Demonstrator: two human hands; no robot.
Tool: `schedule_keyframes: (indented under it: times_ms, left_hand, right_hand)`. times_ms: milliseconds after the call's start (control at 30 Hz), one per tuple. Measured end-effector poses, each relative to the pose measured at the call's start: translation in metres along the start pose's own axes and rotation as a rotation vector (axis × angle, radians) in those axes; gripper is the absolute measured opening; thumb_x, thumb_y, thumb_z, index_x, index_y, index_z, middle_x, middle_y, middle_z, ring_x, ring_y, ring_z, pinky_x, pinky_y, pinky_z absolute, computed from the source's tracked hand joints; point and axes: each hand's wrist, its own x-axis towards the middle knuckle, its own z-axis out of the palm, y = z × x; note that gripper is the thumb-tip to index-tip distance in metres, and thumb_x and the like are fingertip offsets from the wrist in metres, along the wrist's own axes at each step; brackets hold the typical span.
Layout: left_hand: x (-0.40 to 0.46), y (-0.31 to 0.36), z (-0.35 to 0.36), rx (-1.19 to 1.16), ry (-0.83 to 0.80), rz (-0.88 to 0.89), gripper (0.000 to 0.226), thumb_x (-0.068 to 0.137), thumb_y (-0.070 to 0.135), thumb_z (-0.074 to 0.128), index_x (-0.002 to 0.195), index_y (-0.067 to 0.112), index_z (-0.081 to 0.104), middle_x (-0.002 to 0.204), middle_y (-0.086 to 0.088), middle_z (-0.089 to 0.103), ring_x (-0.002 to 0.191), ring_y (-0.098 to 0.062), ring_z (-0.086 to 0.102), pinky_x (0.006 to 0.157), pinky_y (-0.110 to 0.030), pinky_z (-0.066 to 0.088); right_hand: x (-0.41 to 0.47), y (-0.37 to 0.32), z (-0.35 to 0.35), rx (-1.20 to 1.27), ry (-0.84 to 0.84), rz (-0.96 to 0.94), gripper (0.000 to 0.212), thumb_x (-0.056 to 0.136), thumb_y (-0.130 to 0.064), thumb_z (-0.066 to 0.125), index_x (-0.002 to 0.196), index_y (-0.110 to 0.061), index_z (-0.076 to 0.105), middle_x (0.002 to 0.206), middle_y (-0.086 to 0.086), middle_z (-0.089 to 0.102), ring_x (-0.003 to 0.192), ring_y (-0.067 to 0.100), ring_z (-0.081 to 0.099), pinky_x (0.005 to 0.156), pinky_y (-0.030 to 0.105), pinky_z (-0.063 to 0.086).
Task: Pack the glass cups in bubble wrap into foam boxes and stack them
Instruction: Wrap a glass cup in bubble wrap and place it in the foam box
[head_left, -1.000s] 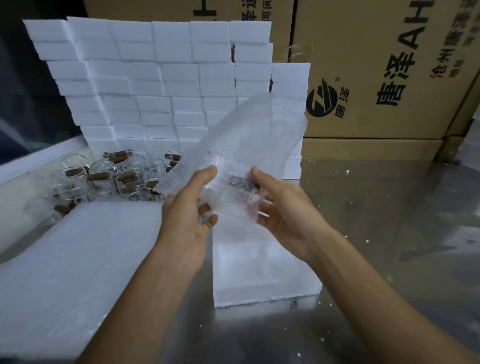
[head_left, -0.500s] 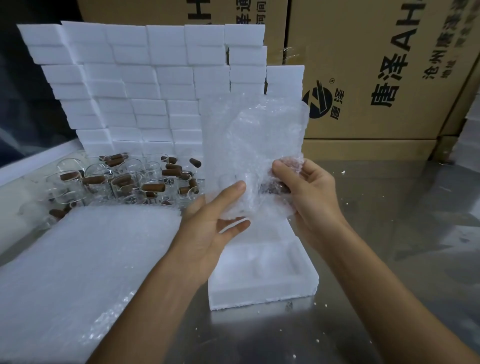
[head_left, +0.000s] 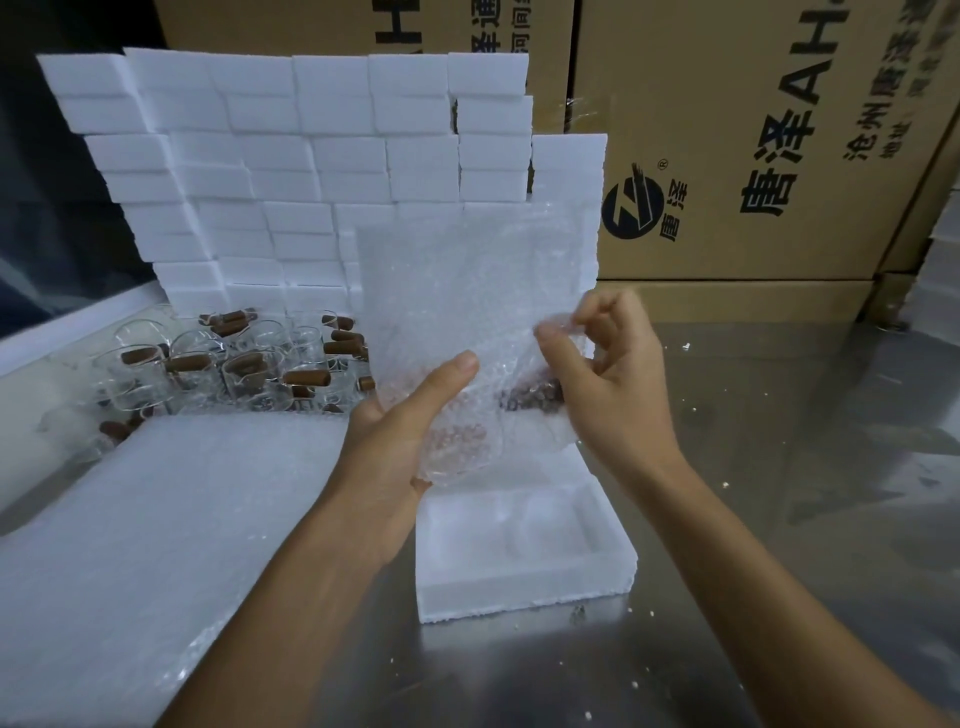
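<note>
A sheet of bubble wrap (head_left: 467, 291) stands upright in front of me, its lower part wrapped round a glass cup (head_left: 498, 415) with a brown handle. My left hand (head_left: 400, 441) cradles the wrapped cup from the left, thumb up against the wrap. My right hand (head_left: 608, 384) pinches the wrap's right edge between thumb and curled fingers. Directly below lies an open foam box (head_left: 519, 577) with an empty moulded cavity. Several bare glass cups (head_left: 234, 364) with brown handles are clustered at the left.
A wall of stacked foam boxes (head_left: 311, 156) rises behind the cups. A pile of bubble wrap sheets (head_left: 156, 545) lies at the front left. Cardboard cartons (head_left: 753, 130) stand at the back. The steel table (head_left: 779, 467) stretches to the right, dotted with foam crumbs.
The wrap has swung from a slanted sheet to an upright one. Both hands have rolled the cup further into it, and my right hand has shifted to pinching the wrap's edge.
</note>
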Motion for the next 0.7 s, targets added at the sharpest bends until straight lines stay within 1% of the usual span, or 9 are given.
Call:
schedule_keyframes:
  times_ms: [67,100,200,333,400,433,500,567,700]
  left_hand:
    - [0.001,-0.001,-0.001,0.032,0.026,-0.011,0.057,0.068,0.042,0.081,0.121,0.025,0.069,0.113,0.002,0.074,0.104,-0.021,0.071,0.092,-0.044,0.055]
    - [0.002,-0.002,-0.001,0.047,0.033,-0.012,0.056,0.07,0.045,0.079,0.121,0.027,0.068,0.113,0.004,0.074,0.104,-0.019,0.071,0.091,-0.043,0.055]
    - [0.002,-0.004,0.0,0.087,0.058,-0.002,0.048,0.074,0.053,0.073,0.116,0.031,0.07,0.112,0.009,0.074,0.107,-0.018,0.07,0.089,-0.044,0.057]
    - [0.005,-0.007,0.001,0.16,0.154,0.002,0.044,0.083,0.067,0.06,0.106,0.032,0.073,0.112,0.01,0.074,0.11,-0.015,0.067,0.1,-0.046,0.05]
    - [0.007,-0.008,-0.001,0.191,0.215,0.045,0.046,0.084,0.07,0.056,0.089,0.027,0.071,0.097,0.01,0.073,0.093,-0.006,0.069,0.094,-0.037,0.05]
    - [0.007,-0.008,-0.002,0.199,0.245,0.07,0.046,0.085,0.069,0.057,0.079,0.025,0.068,0.088,0.01,0.071,0.084,-0.005,0.067,0.087,-0.034,0.049]
    - [0.008,-0.008,-0.003,0.188,0.269,0.129,0.044,0.087,0.061,0.061,0.072,0.023,0.073,0.085,0.007,0.074,0.085,-0.012,0.071,0.084,-0.036,0.052]
    - [0.008,-0.007,-0.004,0.161,0.261,0.201,0.027,0.091,0.05,0.063,0.077,0.033,0.078,0.087,0.006,0.077,0.089,-0.015,0.074,0.085,-0.039,0.054]
    - [0.008,-0.004,-0.005,0.175,0.268,0.3,0.017,0.094,0.039,0.063,0.086,0.036,0.077,0.095,0.01,0.077,0.094,-0.01,0.072,0.091,-0.042,0.055]
  right_hand:
    - [-0.001,-0.001,0.001,-0.081,-0.027,-0.047,0.016,0.096,-0.012,0.06,0.092,-0.027,0.062,0.092,-0.005,0.066,0.059,0.035,0.055,0.048,0.034,0.04]
    - [-0.002,-0.001,0.002,-0.11,-0.025,-0.042,0.017,0.097,-0.013,0.058,0.096,-0.027,0.067,0.09,-0.009,0.067,0.057,0.039,0.053,0.048,0.037,0.044]
    - [-0.006,0.0,0.008,-0.106,0.024,0.019,0.02,0.098,-0.014,0.056,0.106,-0.023,0.072,0.082,-0.014,0.068,0.066,0.042,0.058,0.055,0.045,0.054]
    - [-0.008,0.005,0.011,-0.142,0.081,0.011,0.021,0.098,-0.013,0.057,0.112,-0.015,0.073,0.075,-0.016,0.066,0.05,0.014,0.048,0.047,0.023,0.04]
    - [-0.008,0.006,0.011,-0.142,0.08,0.022,0.021,0.098,-0.013,0.057,0.112,-0.014,0.072,0.076,-0.018,0.066,0.05,0.012,0.049,0.046,0.019,0.039]
    - [-0.009,0.006,0.011,-0.142,0.073,0.025,0.021,0.098,-0.013,0.057,0.113,-0.014,0.072,0.077,-0.019,0.066,0.049,0.011,0.05,0.046,0.018,0.039]
    - [-0.01,0.006,0.013,-0.148,0.059,0.022,0.02,0.098,-0.013,0.057,0.112,-0.015,0.072,0.08,-0.02,0.067,0.045,0.005,0.048,0.045,0.016,0.038]
    - [-0.011,0.006,0.013,-0.148,0.047,0.033,0.02,0.098,-0.013,0.057,0.111,-0.017,0.072,0.083,-0.02,0.067,0.042,0.005,0.043,0.045,0.018,0.038]
    - [-0.013,0.006,0.015,-0.158,0.005,0.075,0.026,0.099,-0.016,0.054,0.12,-0.022,0.069,0.084,-0.02,0.067,0.045,0.01,0.042,0.047,0.031,0.047]
